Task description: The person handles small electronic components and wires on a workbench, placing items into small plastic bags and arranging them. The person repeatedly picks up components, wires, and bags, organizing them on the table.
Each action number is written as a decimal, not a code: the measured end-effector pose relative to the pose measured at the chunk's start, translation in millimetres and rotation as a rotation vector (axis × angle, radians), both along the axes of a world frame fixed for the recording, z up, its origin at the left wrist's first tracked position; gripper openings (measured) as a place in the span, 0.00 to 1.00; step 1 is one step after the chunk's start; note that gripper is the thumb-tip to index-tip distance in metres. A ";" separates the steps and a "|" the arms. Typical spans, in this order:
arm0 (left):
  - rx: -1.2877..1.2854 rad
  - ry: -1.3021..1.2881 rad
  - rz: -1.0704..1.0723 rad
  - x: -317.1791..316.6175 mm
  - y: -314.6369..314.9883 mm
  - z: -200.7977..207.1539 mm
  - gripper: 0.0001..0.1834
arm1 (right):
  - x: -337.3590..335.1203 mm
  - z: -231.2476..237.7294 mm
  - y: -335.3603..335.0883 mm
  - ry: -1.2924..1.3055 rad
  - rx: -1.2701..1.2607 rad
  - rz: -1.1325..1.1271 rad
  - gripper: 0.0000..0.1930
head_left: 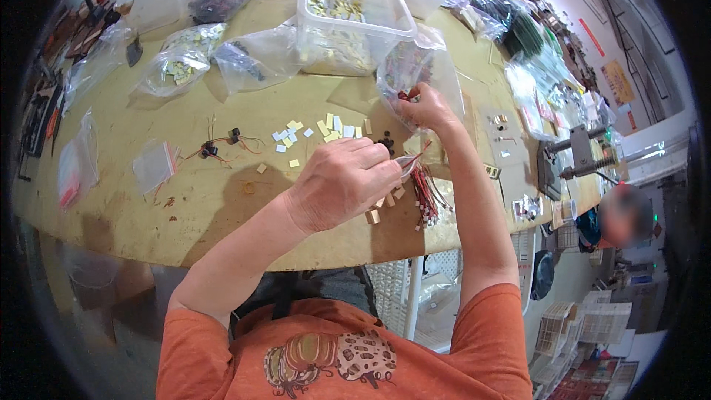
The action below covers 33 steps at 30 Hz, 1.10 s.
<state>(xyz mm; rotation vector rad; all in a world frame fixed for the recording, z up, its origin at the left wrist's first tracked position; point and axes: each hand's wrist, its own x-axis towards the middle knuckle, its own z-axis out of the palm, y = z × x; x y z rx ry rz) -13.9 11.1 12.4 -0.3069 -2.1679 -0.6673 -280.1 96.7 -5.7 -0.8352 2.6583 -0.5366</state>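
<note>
My left hand (344, 181) is closed, palm down over the table, on what looks like a small clear plastic bag (406, 162) with a red edge. Further out, my right hand (429, 109) reaches into a large clear bag (446, 78) of small red and dark parts. Its thumb and fingers are pinched together at some dark red bits, too small to name. Bundled red and black wires with white connectors (428, 200) lie just right of my left hand. Small tan blocks (374, 215) are beside it, partly hidden. Beyond my knuckles are black round parts (386, 141) and yellow and white pads (326, 129).
A clear bin (358, 28) of yellowish pieces stands at the back, with bags of parts (255, 63) beside it. Two black components with wires (210, 150) and an empty zip bag (155, 172) lie to the left. A small metal press (578, 154) stands at the right.
</note>
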 end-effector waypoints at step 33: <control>0.072 0.022 0.061 -3.1 -12.4 11.4 0.08 | 44.7 2.2 59.0 -1.538 -1.438 -0.280 0.32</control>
